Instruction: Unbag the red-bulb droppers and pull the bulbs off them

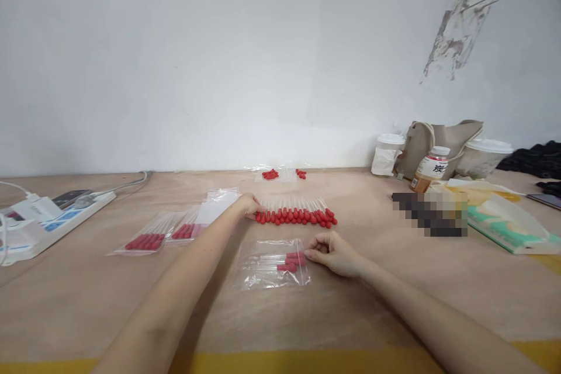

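A row of droppers [294, 216] with red bulbs and thin clear stems lies across the middle of the table, bulbs towards me. At its left end my left hand [249, 205] has its fingers closed on a dropper, partly hidden by the hand. Nearer to me lies a clear zip bag [252, 273] with several red-bulbed droppers inside, bulbs to the right. My right hand [333, 254] pinches the bag's right edge between thumb and fingers.
Filled bags of droppers [146, 239] and white paper [214, 210] lie to the left, beside a power strip [94, 207]. More red bulbs [270, 174] lie by the wall. On the right stand a bottle [432, 169], cups [388, 155], a grey bag [414, 149] and a green-white pack [504, 225].
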`<state>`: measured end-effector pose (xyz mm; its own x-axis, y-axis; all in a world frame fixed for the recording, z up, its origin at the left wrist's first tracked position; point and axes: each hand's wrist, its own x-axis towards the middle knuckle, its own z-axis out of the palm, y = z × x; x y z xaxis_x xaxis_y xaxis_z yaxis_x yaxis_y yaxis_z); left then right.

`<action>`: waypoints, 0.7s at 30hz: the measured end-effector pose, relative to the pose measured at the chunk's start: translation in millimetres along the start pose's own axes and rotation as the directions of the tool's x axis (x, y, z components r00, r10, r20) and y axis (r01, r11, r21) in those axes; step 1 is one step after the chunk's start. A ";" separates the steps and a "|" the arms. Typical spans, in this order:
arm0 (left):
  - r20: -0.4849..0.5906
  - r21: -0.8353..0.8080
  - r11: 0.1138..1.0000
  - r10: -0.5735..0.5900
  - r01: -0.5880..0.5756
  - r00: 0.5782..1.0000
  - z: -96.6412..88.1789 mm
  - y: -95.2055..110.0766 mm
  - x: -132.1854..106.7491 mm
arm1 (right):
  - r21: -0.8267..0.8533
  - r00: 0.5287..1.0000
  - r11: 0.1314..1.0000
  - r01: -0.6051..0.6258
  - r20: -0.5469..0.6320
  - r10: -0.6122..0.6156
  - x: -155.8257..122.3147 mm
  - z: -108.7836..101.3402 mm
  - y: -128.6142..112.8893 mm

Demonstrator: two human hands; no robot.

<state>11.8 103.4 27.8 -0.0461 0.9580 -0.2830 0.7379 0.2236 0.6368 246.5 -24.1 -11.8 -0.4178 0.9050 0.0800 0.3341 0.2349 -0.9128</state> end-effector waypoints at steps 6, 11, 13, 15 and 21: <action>-0.164 0.235 0.970 0.110 -0.070 0.980 -1.9 -1.7 -6.6 | 0.048 1.000 0.999 -0.014 -0.009 0.014 0.4 4.3 1.4; -0.230 0.357 0.872 0.429 -0.334 0.874 4.0 -14.8 -64.6 | -0.015 0.997 0.999 0.038 -0.061 -0.039 -1.8 4.7 0.1; -0.064 0.362 0.713 0.662 -0.601 0.747 11.5 -27.9 -96.1 | -0.097 0.994 0.991 0.094 -0.054 -0.099 -4.2 2.8 -2.5; 0.075 0.270 0.576 0.786 -0.771 0.614 20.0 -42.3 -122.7 | -0.168 0.989 0.975 0.144 -0.011 -0.148 -5.9 1.5 -5.0; 0.168 0.183 0.590 0.769 -0.786 0.616 33.0 -61.3 -144.1 | -0.254 0.970 0.938 0.236 0.009 -0.242 -2.1 11.0 -7.4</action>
<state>-4.5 -54.3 5.9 0.6523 0.7325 0.1950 0.5951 -0.6542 0.4667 235.7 -31.6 -9.6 -0.4934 0.8184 0.2946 0.4296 0.5238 -0.7356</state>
